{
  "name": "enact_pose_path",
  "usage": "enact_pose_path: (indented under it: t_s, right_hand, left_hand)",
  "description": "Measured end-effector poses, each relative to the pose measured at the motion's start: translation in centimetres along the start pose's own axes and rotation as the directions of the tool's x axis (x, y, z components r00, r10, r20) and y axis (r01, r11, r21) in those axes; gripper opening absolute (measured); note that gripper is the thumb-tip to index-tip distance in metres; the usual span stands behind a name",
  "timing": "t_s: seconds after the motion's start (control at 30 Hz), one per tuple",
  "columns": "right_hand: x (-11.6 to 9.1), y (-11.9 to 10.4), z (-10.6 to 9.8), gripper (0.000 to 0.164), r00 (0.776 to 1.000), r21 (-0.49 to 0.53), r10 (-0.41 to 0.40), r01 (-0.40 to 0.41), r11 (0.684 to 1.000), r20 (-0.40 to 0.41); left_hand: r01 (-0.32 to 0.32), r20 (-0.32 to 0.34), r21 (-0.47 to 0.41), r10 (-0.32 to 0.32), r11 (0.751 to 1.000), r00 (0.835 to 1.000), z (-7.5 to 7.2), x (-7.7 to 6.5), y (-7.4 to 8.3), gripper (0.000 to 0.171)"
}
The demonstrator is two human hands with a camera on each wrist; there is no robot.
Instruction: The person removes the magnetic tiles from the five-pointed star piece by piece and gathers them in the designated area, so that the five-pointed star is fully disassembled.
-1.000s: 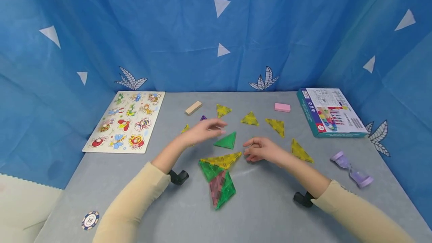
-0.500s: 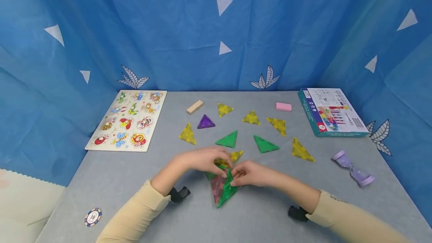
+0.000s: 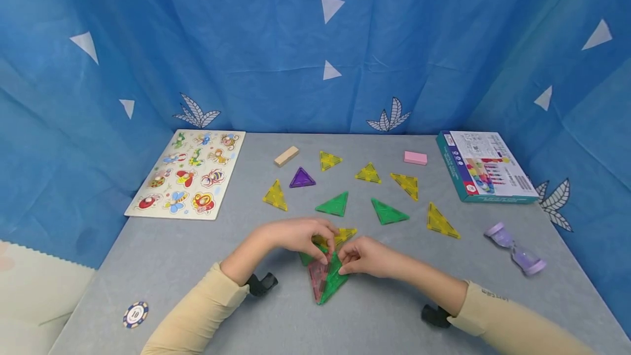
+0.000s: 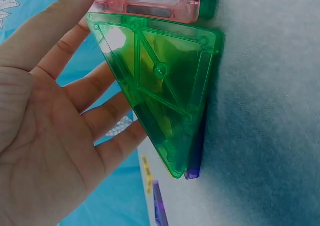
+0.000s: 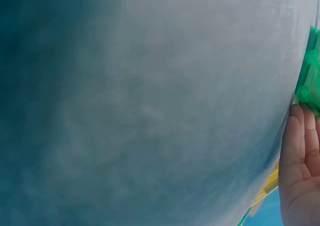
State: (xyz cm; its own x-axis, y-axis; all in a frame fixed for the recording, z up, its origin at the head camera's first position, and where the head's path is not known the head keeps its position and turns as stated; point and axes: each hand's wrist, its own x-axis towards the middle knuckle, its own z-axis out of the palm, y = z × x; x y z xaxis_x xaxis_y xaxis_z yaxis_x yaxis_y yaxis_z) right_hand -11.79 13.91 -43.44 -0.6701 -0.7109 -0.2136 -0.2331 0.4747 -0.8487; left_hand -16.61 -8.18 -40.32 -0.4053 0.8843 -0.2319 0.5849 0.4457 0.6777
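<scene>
In the head view, a cluster of translucent magnetic tiles stands at the middle front between both hands. My left hand [image 3: 298,234] pinches the top of the pinkish-red tile [image 3: 317,277], thumb on its near face and fingers behind. At the right, my right hand [image 3: 370,256] has thumb and fingers at the upper edge of a green triangular tile [image 3: 336,282], pinching it. The left wrist view shows another green tile [image 4: 160,80] beside the red one, with a purple edge [image 4: 193,174] behind it. Behind the hands lies a yellow tile [image 3: 347,234], partly hidden.
Loose green [image 3: 334,204], yellow [image 3: 368,173] and purple [image 3: 302,178] triangles lie beyond the hands. Farther out are an insect puzzle board [image 3: 184,177], a wooden block [image 3: 286,156], a pink block [image 3: 416,158], a box [image 3: 485,166], an hourglass [image 3: 515,248] and a poker chip [image 3: 135,314].
Both hands have come from above the tiles in toward the cluster, onto the red and green tiles. Over the last half second they stay nearly in place.
</scene>
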Motion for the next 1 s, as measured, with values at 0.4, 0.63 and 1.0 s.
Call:
enact_pose_path:
  t_s: [0.4,0.63,1.0]
  right_hand:
    - [-1.1,0.7,-0.4,0.005,0.995,-0.003,-0.097,0.097,0.995,0.002]
    - [-2.4,1.3,-1.3,0.008,0.995,0.114,-0.095,0.092,0.989,0.019]
    - [-3.8,1.8,-3.3,0.008,0.985,0.135,-0.157,0.166,0.977,-0.073]
  left_hand:
    - [-0.032,-0.011,-0.068,0.032,0.997,0.999,0.2,0.1,-0.6,0.009]
    - [-0.036,-0.01,-0.108,0.035,0.994,0.999,0.2,-0.1,-0.7,0.007]
    - [-0.033,0.004,-0.094,0.034,0.995,0.999,0.0,-0.1,-0.5,0.009]
